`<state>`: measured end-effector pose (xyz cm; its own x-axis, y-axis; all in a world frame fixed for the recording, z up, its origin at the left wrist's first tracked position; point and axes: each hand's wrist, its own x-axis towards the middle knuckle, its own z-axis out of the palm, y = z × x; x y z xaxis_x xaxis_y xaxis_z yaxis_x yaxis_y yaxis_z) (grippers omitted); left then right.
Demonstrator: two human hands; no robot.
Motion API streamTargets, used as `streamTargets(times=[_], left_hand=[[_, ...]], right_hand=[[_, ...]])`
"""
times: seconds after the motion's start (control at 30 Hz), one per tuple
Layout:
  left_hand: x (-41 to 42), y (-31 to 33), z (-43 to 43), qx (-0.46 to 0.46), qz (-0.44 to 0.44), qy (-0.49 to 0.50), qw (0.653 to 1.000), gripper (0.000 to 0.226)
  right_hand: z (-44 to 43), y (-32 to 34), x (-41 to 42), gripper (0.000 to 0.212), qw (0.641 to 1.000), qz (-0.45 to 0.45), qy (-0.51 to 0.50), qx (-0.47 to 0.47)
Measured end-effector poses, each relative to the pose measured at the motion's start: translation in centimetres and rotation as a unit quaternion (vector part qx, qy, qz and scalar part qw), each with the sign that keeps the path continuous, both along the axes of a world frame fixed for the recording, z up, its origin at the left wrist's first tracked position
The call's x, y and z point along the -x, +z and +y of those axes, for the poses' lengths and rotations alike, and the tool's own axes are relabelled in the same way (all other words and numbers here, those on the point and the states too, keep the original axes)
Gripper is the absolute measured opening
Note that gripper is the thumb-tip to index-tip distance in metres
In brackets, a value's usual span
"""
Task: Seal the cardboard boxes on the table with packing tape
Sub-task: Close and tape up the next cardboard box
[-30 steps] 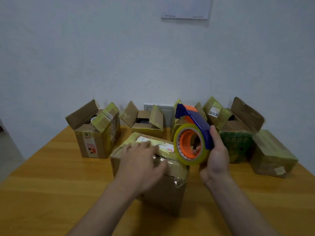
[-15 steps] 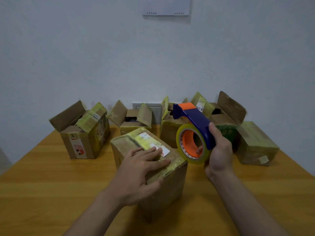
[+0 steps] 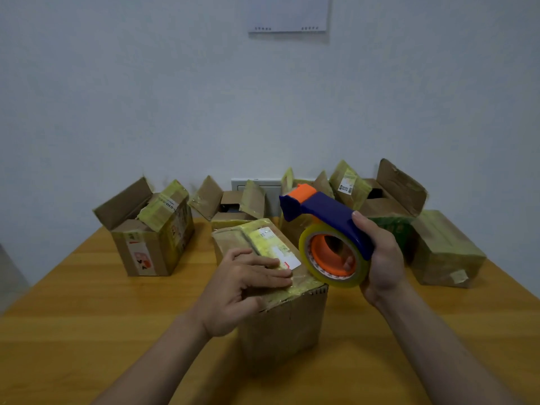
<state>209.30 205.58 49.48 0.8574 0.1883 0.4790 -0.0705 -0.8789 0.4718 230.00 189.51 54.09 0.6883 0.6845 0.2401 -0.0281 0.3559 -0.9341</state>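
Note:
A closed cardboard box (image 3: pixel 280 323) stands at the middle of the wooden table (image 3: pixel 87 331), one corner turned toward me. Its top carries yellowed tape and a white label. My left hand (image 3: pixel 242 285) lies flat on that top, fingers straight and pointing right, thumb over the near edge. My right hand (image 3: pixel 380 264) grips a blue and orange tape dispenser (image 3: pixel 327 229) with a clear tape roll, held just above the box's right corner.
Several open boxes line the wall: one at the left (image 3: pixel 149 229), one at mid-back (image 3: pixel 233 206), two behind the dispenser (image 3: pixel 388 200). A closed, taped box (image 3: pixel 444 252) lies at the right. A wall socket plate (image 3: pixel 257 184) sits behind them.
The near box has turned so a corner faces me. My left hand slid toward its near right edge. The dispenser stayed beside the box's right corner, tilted more level.

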Motion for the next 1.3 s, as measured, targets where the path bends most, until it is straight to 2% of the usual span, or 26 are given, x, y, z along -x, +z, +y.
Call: streamTargets(times=[0.17, 0.3, 0.4, 0.47, 0.63, 0.7, 0.77, 0.83, 0.9, 1.03, 1.17, 1.3], left_hand=[[-1.2, 0.9, 0.5, 0.158, -0.016, -0.021, 0.987, 0.041], [-1.9, 1.4, 1.0, 0.239, -0.019, -0.038, 0.970, 0.036], [-2.2, 2.0, 1.1, 0.308, -0.055, -0.042, 0.949, 0.041], [-2.4, 2.1, 1.2, 0.337, -0.079, -0.036, 0.938, 0.046], [-2.2, 2.9, 1.7, 0.352, -0.096, 0.041, 0.930, 0.052], [-2.3, 4.3, 1.3, 0.350, -0.104, 0.079, 0.928, 0.056], [-2.5, 6.1, 0.5, 0.406, -0.095, 0.102, 0.903, 0.050], [-2.5, 7.4, -0.2, 0.443, -0.060, 0.102, 0.889, 0.045], [-2.3, 8.3, -0.8, 0.468, -0.040, 0.092, 0.878, 0.038], [-1.2, 9.7, -1.3, 0.567, -0.042, 0.042, 0.822, 0.026], [-0.4, 9.2, -1.5, 0.698, -0.046, -0.044, 0.713, 0.025], [-0.3, 7.7, -2.2, 0.778, -0.077, -0.093, 0.616, 0.036]], right_hand=[[-0.1, 0.4, -0.8, 0.049, 0.999, 0.002, 0.043, 0.008], [-0.3, 0.6, -1.4, 0.052, 0.997, -0.007, 0.075, 0.020], [-0.5, 0.7, -1.9, 0.051, 0.995, -0.014, 0.097, 0.020], [-0.6, 0.7, -2.2, 0.053, 0.994, -0.024, 0.106, 0.021], [-1.1, 0.7, -2.8, 0.077, 0.993, -0.072, 0.091, 0.028], [-1.4, 0.9, -3.0, 0.067, 0.992, -0.086, 0.093, 0.026], [-1.6, 1.2, -2.9, 0.054, 0.989, -0.104, 0.105, 0.028], [-1.5, 1.6, -2.6, 0.055, 0.984, -0.125, 0.123, 0.025], [-1.5, 2.2, -2.0, 0.046, 0.979, -0.146, 0.141, 0.009], [-1.7, 3.3, -1.1, 0.027, 0.969, -0.176, 0.171, -0.022], [-1.7, 4.0, -0.5, 0.027, 0.968, -0.170, 0.185, -0.026], [-1.2, 4.1, 0.0, 0.027, 0.966, -0.145, 0.212, -0.027]])
